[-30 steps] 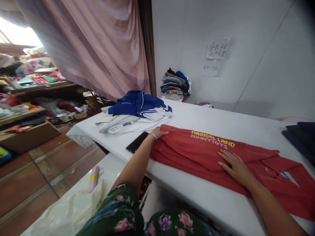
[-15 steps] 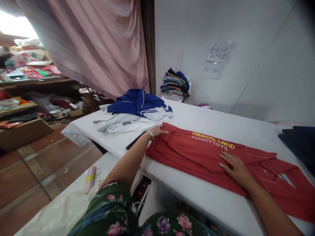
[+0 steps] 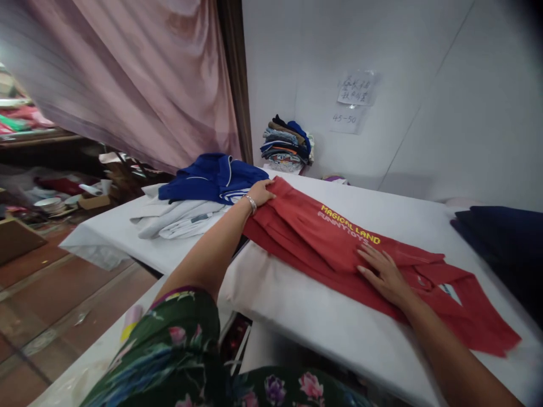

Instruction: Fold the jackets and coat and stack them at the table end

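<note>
A red polo shirt [image 3: 305,226] with yellow and pale lettering lies folded lengthwise across the white table, its collar to the right. My left hand [image 3: 262,193], with a silver bracelet at the wrist, is closed on the shirt's left end, which is raised off the table. Flat on the middle of the shirt, just below the lettering, rests my right hand [image 3: 384,274], fingers spread. A blue garment [image 3: 207,178] lies over white garments [image 3: 182,217] just left of my left hand.
Folded clothes [image 3: 285,144] are stacked at the back by the wall. Dark garments [image 3: 500,243] lie at the table's right side. A pink curtain [image 3: 169,79] hangs at the left, and the white table [image 3: 297,305] has its near edge close to me.
My left hand has lifted the shirt's left end up and away from me, toward the blue garment. My right hand stays on the shirt. The view has turned slightly right.
</note>
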`<state>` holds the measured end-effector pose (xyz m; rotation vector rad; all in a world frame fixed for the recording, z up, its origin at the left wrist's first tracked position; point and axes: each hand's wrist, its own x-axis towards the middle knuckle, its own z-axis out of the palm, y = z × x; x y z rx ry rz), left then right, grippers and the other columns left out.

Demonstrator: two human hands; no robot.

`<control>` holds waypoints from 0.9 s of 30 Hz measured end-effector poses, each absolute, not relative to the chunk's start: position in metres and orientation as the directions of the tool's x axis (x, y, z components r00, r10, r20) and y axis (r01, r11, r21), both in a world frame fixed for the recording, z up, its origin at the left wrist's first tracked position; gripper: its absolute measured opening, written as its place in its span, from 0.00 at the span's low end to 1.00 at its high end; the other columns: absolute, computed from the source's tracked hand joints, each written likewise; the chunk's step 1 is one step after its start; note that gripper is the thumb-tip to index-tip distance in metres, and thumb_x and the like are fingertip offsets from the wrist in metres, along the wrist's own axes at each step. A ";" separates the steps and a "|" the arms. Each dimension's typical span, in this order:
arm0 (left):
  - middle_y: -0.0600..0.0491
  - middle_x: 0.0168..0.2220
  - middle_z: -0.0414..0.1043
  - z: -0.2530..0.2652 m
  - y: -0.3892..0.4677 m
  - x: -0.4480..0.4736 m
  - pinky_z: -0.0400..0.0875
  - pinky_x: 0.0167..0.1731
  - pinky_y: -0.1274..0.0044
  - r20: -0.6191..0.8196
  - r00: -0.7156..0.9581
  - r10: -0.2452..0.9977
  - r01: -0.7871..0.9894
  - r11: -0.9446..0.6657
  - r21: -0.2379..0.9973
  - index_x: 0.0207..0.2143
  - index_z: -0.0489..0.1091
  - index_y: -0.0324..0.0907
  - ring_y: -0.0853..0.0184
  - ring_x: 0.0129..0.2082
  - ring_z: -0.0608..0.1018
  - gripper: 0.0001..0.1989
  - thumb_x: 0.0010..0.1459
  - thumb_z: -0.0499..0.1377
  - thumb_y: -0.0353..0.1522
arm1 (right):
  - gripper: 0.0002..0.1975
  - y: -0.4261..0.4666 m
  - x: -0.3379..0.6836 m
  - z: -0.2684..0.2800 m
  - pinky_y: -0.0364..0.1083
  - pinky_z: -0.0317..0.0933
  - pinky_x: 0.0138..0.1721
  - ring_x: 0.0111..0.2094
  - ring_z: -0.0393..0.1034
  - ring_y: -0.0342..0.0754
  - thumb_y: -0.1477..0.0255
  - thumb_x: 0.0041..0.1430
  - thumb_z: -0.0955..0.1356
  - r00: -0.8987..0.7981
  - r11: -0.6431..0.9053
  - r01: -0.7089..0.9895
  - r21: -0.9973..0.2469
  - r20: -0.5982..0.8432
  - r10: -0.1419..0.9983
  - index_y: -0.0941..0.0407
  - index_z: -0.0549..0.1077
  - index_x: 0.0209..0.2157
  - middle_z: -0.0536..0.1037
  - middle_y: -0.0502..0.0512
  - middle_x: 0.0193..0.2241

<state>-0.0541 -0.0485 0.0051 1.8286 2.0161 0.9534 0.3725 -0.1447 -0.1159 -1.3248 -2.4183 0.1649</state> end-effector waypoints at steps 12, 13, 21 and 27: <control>0.41 0.56 0.64 -0.058 -0.042 -0.064 0.61 0.53 0.68 0.203 -0.302 0.931 0.918 0.226 0.327 0.56 0.62 0.39 0.55 0.56 0.66 0.28 0.52 0.60 0.35 | 0.30 -0.146 0.356 -0.124 0.60 0.40 0.62 0.64 0.46 0.53 0.54 0.63 0.57 -0.512 0.547 0.822 -0.155 0.217 0.831 0.53 0.56 0.62 0.55 0.57 0.63; 0.41 0.57 0.63 -0.056 -0.045 -0.055 0.59 0.54 0.67 0.275 -0.246 0.930 0.948 0.171 0.270 0.56 0.61 0.39 0.55 0.57 0.65 0.28 0.54 0.58 0.36 | 0.30 -0.145 0.356 -0.123 0.60 0.40 0.62 0.64 0.46 0.53 0.54 0.63 0.57 -0.512 0.546 0.823 -0.159 0.212 0.833 0.53 0.56 0.62 0.55 0.57 0.63; 0.46 0.65 0.49 -0.094 -0.051 0.016 0.43 0.61 0.59 0.040 0.138 0.990 0.989 -0.140 0.051 0.61 0.56 0.43 0.56 0.64 0.51 0.33 0.60 0.42 0.52 | 0.30 -0.146 0.354 -0.118 0.60 0.38 0.63 0.64 0.46 0.54 0.55 0.62 0.58 -0.492 0.524 0.817 -0.242 0.180 0.851 0.52 0.57 0.62 0.54 0.56 0.64; 0.46 0.65 0.49 -0.106 -0.041 0.011 0.43 0.61 0.59 0.026 0.128 0.991 0.992 -0.128 0.003 0.62 0.56 0.43 0.56 0.65 0.51 0.35 0.60 0.39 0.52 | 0.29 -0.136 0.362 -0.096 0.59 0.40 0.62 0.63 0.49 0.52 0.52 0.63 0.55 -0.403 0.437 0.815 -0.379 0.170 0.899 0.52 0.60 0.60 0.60 0.56 0.61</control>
